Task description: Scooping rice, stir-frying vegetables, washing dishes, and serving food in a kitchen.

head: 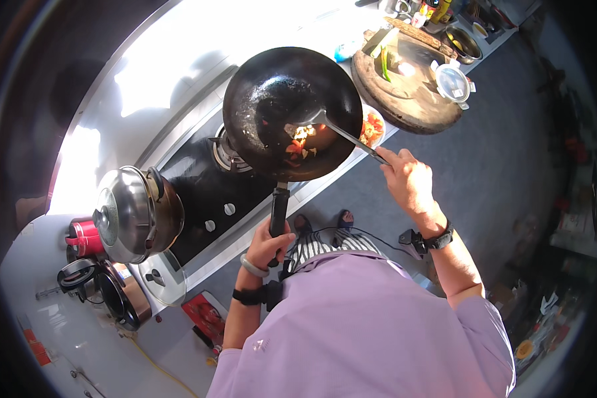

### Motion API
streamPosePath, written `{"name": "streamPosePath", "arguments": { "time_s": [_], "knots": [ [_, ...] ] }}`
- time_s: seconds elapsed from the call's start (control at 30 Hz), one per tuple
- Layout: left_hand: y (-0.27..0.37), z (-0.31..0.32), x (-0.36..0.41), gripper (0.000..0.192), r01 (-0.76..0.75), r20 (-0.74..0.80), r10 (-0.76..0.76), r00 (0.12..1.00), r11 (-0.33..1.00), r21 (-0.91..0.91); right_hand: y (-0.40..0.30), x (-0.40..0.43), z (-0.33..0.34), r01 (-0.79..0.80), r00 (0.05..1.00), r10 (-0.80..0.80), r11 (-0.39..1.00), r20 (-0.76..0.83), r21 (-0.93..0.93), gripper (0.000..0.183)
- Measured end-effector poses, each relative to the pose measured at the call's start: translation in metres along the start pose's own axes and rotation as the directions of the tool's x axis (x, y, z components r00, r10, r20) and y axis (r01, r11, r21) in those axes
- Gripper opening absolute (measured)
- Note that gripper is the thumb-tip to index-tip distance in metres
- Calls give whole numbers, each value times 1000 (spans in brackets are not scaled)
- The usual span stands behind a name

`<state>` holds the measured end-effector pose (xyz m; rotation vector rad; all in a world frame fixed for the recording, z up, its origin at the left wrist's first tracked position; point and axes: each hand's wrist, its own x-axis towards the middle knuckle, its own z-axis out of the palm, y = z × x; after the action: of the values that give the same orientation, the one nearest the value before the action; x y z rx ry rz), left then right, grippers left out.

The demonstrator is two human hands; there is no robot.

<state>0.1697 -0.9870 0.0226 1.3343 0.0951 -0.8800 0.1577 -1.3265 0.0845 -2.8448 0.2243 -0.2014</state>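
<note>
My left hand (269,244) grips the black handle (279,206) of a dark wok (273,104). The wok is lifted off the gas burner (229,151) and held over the counter's front side. In my right hand (405,179) is a metal spatula (350,137), its blade inside the wok near the food. Chopped food in red and pale yellow pieces (301,139) lies in the lower part of the wok. Just beyond the wok's right rim, partly hidden by it, a plate of cut red food, apparently tomatoes (372,128), stands on the counter.
A lidded steel pot (139,214) sits on the black cooktop (199,199), left of the wok. At right, a round wooden chopping board (413,99) carries a green chili pepper (385,64) and a clear clip lid (452,82). A glass lid (164,278) and a rice cooker (122,296) stand at lower left.
</note>
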Motion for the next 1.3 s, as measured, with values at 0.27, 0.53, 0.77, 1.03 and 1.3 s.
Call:
{"name": "streamPosePath", "arguments": {
  "time_s": [0.27, 0.53, 0.77, 1.03, 1.3],
  "knots": [
    [2, 1, -2, 23, -3, 36, 3, 999, 1000, 16, -15, 19, -7, 96, 994, -94, 995, -61, 34, 37],
    [3, 2, -9, 23, -1, 38, 1, 999, 1000, 15, 13, 8, -8, 217, 976, -217, 975, -16, 55, 39],
    [-1, -3, -18, 25, 12, 38, -13, 999, 1000, 23, 25, 17, -39, 194, 980, -195, 980, 35, 45, 38],
    [0, 2, -22, 26, 7, 80, -10, 997, 999, 34, 7, 35, -15, 168, 983, -182, 944, 23, 283, 37],
    [6, -11, -21, 26, 5, 87, -12, 996, 997, 71, 38, 33, -55, 247, 945, -277, 953, 173, 177, 39]
  ]
}}
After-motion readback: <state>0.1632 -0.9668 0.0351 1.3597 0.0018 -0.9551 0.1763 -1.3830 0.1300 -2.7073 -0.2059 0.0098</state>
